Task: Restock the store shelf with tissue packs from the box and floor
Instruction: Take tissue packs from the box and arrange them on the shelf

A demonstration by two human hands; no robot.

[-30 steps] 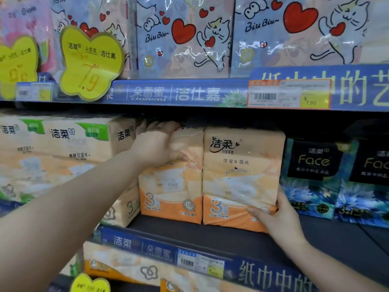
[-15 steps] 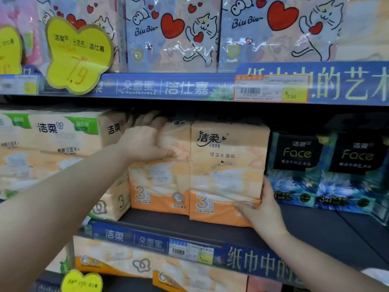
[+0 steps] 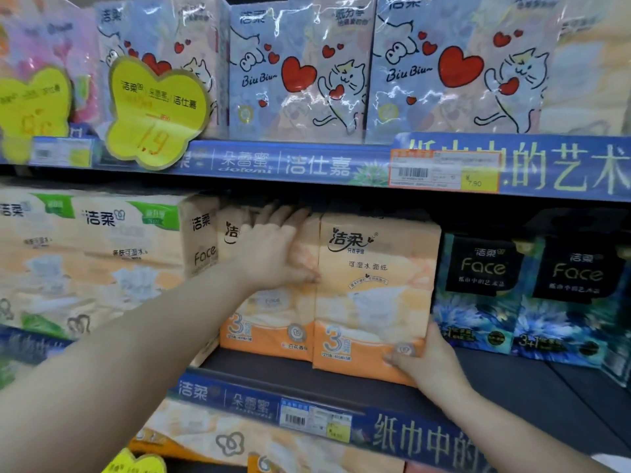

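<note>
We see glossy, crinkled plastic film on the heart-printed packs (image 3: 300,73), smoother soft-sheen film on the orange tissue pack (image 3: 375,295), and a matt dark shelf (image 3: 512,380) board.

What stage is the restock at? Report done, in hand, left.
Done: an orange three-pack stands on the middle shelf. In hand: the left hand presses that pack's front, and the right hand steadies a second orange pack at its lower corner. Left: bare shelf in front; box and floor are out of view.
</note>
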